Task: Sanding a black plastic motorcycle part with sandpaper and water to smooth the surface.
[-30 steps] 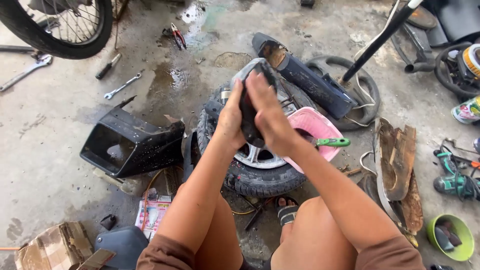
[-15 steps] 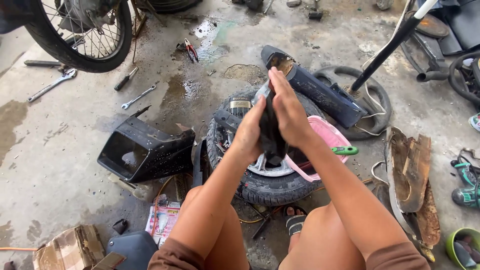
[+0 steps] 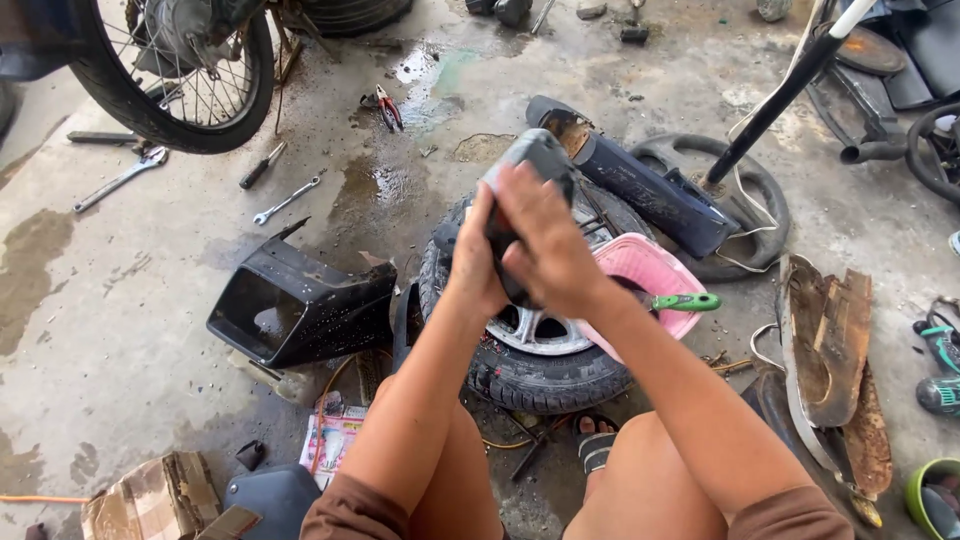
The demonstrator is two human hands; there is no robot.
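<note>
Both hands, left hand (image 3: 472, 262) and right hand (image 3: 545, 248), clasp a black rubber tube (image 3: 530, 160) above the wheel (image 3: 530, 360).

Around the one wheel with its tyre (image 3: 540, 350) lying flat on the floor, things could be counted. Two hands (image 3: 520, 250) were above it, pressed on one dark rubber tube (image 3: 530, 165). One pink basin (image 3: 650, 275) sat at its right edge, with one green-handled tool (image 3: 685, 301) across it. Left of the wheel lay one black plastic cover (image 3: 300, 305). Farther left and beyond were two spanners (image 3: 285, 200) (image 3: 122, 180), one screwdriver (image 3: 262, 165) and one pair of red-handled pliers (image 3: 385, 108).
</note>
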